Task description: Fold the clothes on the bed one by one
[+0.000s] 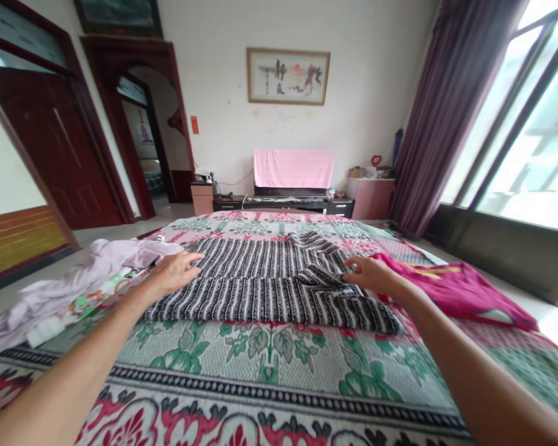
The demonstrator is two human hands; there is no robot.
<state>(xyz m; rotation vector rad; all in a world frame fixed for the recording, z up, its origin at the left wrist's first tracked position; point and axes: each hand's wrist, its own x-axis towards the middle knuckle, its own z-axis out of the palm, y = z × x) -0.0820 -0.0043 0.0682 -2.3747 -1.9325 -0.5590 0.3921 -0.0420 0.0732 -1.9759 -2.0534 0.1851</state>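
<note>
A black-and-white striped garment (260, 279) lies spread flat on a bed with a floral cover (270, 365). My left hand (174, 271) rests flat on the garment's left edge, fingers stretched out. My right hand (369, 274) is at the garment's right side, its fingers pinching a raised fold of the striped cloth.
A pale lilac garment (74, 279) lies crumpled on the bed's left side, and a magenta garment (456, 288) lies on the right. Beyond the bed stands a low cabinet with a pink cloth (294, 167) draped over it. A doorway is at left, windows and a curtain at right.
</note>
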